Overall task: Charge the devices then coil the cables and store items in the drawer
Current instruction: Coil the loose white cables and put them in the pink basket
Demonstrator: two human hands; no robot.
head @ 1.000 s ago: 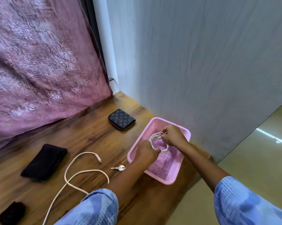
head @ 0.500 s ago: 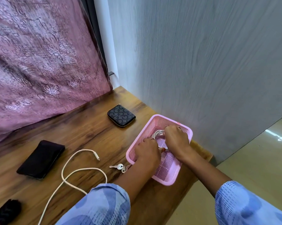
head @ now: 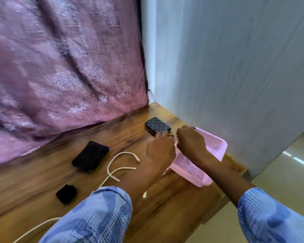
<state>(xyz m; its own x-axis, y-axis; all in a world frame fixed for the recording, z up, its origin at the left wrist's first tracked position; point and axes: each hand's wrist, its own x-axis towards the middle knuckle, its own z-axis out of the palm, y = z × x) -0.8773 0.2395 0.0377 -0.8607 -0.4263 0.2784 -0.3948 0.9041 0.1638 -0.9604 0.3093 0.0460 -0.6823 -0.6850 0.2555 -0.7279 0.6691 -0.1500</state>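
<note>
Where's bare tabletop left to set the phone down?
Bare wood between the curtain and the black phone, and along the near edge right of the left sleeve. Crowded: both hands over the pink basket, and the white cable beside them.

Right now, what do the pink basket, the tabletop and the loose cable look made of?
Pink basket: moulded plastic by the look, matt, with a fine perforated mesh floor and walls.
Tabletop: wood or wood-look laminate, with brown grain streaks and a slight sheen; which one cannot be told.
White cable: looks rubbery or braided, matt, with a small metal plug tip; too blurred to say more.
</note>
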